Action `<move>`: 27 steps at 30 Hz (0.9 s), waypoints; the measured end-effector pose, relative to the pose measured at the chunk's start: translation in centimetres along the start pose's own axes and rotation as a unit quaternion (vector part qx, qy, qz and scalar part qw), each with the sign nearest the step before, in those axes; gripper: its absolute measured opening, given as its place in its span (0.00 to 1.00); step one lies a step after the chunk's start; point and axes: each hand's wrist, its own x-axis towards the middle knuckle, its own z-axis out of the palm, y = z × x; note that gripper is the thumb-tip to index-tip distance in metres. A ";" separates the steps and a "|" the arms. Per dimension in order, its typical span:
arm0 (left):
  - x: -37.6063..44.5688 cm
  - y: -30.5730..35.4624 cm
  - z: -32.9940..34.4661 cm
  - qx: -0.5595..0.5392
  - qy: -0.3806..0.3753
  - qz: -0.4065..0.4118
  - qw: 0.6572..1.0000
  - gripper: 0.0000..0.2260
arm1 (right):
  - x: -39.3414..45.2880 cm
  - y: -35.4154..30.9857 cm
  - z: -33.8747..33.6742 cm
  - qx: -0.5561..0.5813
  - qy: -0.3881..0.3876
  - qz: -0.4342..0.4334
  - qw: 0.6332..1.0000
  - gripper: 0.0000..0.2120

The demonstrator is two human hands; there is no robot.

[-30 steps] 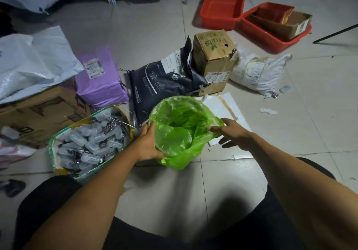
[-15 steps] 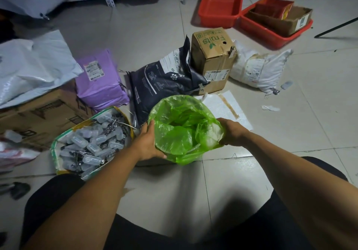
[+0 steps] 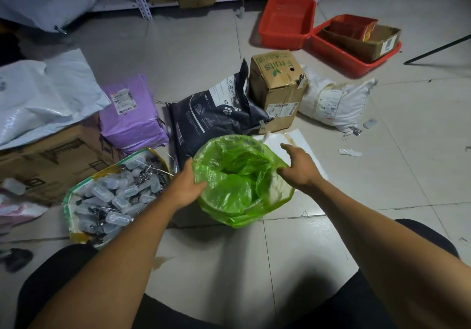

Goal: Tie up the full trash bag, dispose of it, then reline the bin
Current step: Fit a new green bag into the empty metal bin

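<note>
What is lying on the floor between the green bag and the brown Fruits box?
In the head view, a flat white sheet lies on the floor between the green bag and the Fruits box.

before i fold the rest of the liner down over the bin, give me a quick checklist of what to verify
1. Green liner mouth open: ok, it gapes wide.
2. Left hand holding the liner's left edge: ok, thumb curled over the rim.
3. Right hand holding the right edge: cannot tell, fingers spread, the plastic hides the contact.
4. Liner pushed down to the bottom: cannot tell, crumpled folds fill the inside.
5. Overhang even all round: not ok, plastic bunches low on the near side.
6. Room around the bin: not ok, the dark pet-food bag and the bag of small plastic bottles sit close by.
</note>
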 end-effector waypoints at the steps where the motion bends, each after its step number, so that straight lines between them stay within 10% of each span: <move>1: 0.2 0.3 0.0 0.009 0.021 0.003 1.000 0.34 | -0.1 -0.5 0.0 -0.024 0.027 -0.025 0.999 0.33; 8: 0.4 0.9 1.3 0.046 0.047 0.007 0.998 0.33 | -0.3 -4.8 3.0 -0.090 -0.016 -0.195 0.977 0.15; 13: 0.2 0.3 0.7 0.054 0.029 0.037 0.997 0.37 | 1.0 -6.5 6.6 -0.187 -0.174 -0.187 0.949 0.25; 27: 1.0 -3.2 1.5 0.049 -0.016 0.084 0.995 0.47 | 4.8 -3.2 16.7 -0.217 -0.273 -0.040 0.936 0.51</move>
